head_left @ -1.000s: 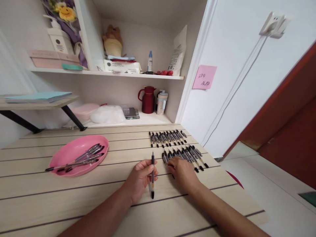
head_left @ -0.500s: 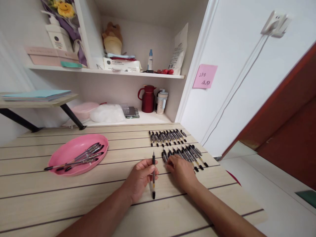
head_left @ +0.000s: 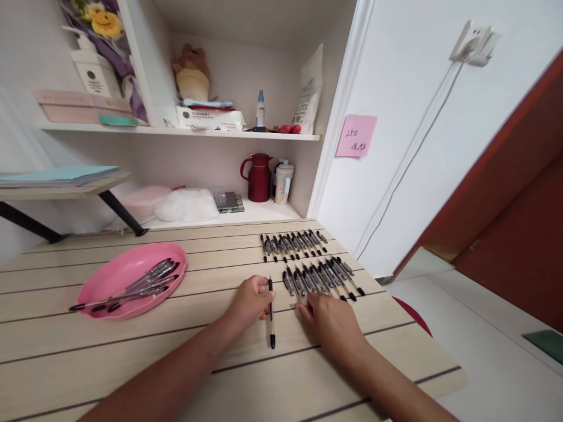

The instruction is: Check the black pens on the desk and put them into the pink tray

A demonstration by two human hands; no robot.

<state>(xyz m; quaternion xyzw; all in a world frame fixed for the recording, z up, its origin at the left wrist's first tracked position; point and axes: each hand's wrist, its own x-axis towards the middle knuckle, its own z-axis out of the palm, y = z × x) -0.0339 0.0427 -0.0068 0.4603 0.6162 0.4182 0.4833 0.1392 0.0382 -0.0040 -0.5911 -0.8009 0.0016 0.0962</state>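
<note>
My left hand [head_left: 253, 302] grips one black pen [head_left: 271, 313], which lies lengthwise on the wooden table [head_left: 132, 357] with its tip pointing away from me. Just to the right, my right hand [head_left: 328, 319] rests palm down with its fingers stretched onto the near ends of the near row of pens [head_left: 323, 278]. A second, neater row of pens [head_left: 292, 245] lies farther back. A pink oval tray [head_left: 105, 275] at the left holds several more pens [head_left: 145, 281].
Behind the table a white shelf unit holds a dark red jug [head_left: 258, 177], a cup [head_left: 284, 183], a white bag and boxes. A pink sticky note [head_left: 355, 135] is on the wall. The table's right edge drops to the floor by a red-brown door [head_left: 519, 223].
My left hand moved the single pen a little forward, toward the near row. My right hand slid back off the row's middle onto the pens' near ends. The camera shifted slightly right.
</note>
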